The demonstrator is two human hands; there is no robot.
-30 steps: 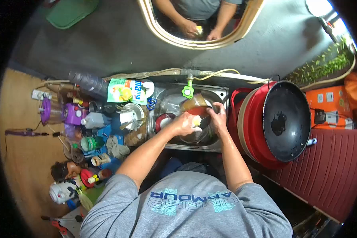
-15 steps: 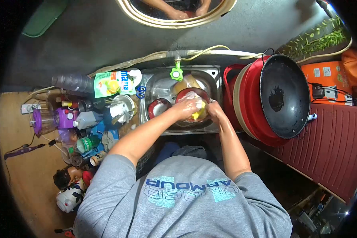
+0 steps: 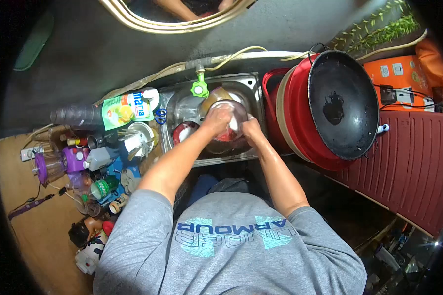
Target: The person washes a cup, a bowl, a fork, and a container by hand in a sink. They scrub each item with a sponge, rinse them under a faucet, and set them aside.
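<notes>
Over the metal sink [image 3: 253, 88], a red bowl [image 3: 227, 135] with white suds is tilted between my hands. My right hand [image 3: 250, 129] grips its right rim. My left hand [image 3: 218, 120] is inside the bowl with fingers bent and blurred; what it holds, if anything, is hidden. Another red bowl [image 3: 176, 133] with suds lies at the sink's left side. A yellowish container [image 3: 220, 94] sits in the basin behind the bowl, near the green faucet [image 3: 200, 87].
A black wok [image 3: 349, 123] leans on stacked red basins [image 3: 293, 113] right of the sink. Left are a detergent pouch [image 3: 125, 112], a white utensil holder [image 3: 139, 135], a purple blender [image 3: 49, 166] and bottles. A maroon ridged surface [image 3: 413, 157] lies far right.
The view has shifted, so the surroundings sit further left. My left hand has moved toward the upper left of the bowl, and the yellow thing beneath it no longer shows. The bowl is tilted more.
</notes>
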